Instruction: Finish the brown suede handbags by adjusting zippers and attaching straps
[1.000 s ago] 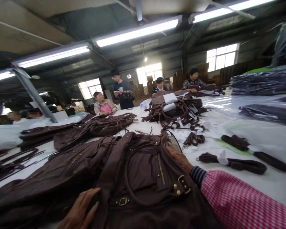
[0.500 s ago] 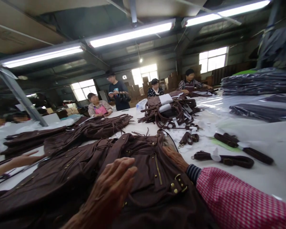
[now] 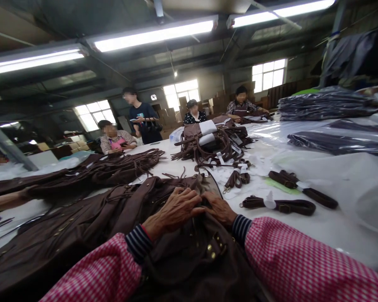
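Note:
A dark brown bag (image 3: 185, 256) with brass rivets and buckles lies in front of me on other brown bags. My left hand (image 3: 176, 207) is closed on its upper part, fingers bent and gripping the material. Close beside it, my right hand (image 3: 219, 209) holds the bag near its grey-lined edge, fingers curled into the folds. The two hands nearly touch, and the fingertips are partly hidden. A brass buckle fitting (image 3: 216, 246) shows below my right hand.
Coiled brown straps (image 3: 279, 205) lie right on the white table (image 3: 327, 226). Stacked bags (image 3: 204, 134) stand farther back, plastic-wrapped packs (image 3: 324, 107) at the far right. At left, another person's hand (image 3: 11, 201) reaches under brown bags (image 3: 91, 176). Several people sit or stand beyond.
My left hand has moved from above the bag up and right onto it, beside my right hand. Both now grip the bag. The co-worker's hand at left has gone under a brown piece.

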A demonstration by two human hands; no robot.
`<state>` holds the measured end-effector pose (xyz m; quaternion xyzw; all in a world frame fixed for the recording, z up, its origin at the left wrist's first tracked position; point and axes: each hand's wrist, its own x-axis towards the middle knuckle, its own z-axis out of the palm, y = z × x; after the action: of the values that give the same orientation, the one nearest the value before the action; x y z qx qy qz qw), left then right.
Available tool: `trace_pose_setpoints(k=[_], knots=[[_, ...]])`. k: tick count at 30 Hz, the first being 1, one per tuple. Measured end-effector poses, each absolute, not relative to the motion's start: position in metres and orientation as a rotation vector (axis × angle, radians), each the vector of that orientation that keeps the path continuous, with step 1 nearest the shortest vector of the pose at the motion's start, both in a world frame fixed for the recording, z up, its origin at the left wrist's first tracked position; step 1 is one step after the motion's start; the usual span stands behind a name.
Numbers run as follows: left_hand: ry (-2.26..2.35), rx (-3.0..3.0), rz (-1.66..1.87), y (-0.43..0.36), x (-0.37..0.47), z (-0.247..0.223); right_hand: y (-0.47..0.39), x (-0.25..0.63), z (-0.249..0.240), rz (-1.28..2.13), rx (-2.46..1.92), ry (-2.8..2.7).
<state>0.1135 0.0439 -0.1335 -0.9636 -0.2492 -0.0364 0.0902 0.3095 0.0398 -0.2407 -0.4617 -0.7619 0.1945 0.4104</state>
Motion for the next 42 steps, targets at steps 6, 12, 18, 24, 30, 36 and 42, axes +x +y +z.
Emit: trace_pose_setpoints(k=[6,12,18,24,30,36,42], knots=[[-0.926,-2.981,-0.087,0.037,0.088,-0.143,0.044,0.317,-0.240,0.631,-1.272,-1.620],[-0.831,-2.918,0.058,0.038,0.103,-0.141,0.045,0.320,-0.241,0.627,-1.295,-1.569],[-0.761,-2.805,-0.062,0.036,0.107,-0.153,0.040,0.316,-0.234,0.567,-1.290,-1.711],[-0.672,-2.964,-0.251,0.032,0.098,-0.161,0.029,0.319,-0.221,0.608,-1.229,-1.887],[-0.753,-3.049,-0.170,0.028,0.101,-0.151,-0.008,0.337,-0.191,0.858,-1.264,-2.091],[-0.740,-3.097,-0.204,0.030,0.096,-0.144,-0.019,0.339,-0.194,0.746,-1.314,-2.274],[-0.790,-2.995,-0.050,0.032,0.106,-0.144,-0.016,0.337,-0.212,0.612,-1.225,-2.285]])
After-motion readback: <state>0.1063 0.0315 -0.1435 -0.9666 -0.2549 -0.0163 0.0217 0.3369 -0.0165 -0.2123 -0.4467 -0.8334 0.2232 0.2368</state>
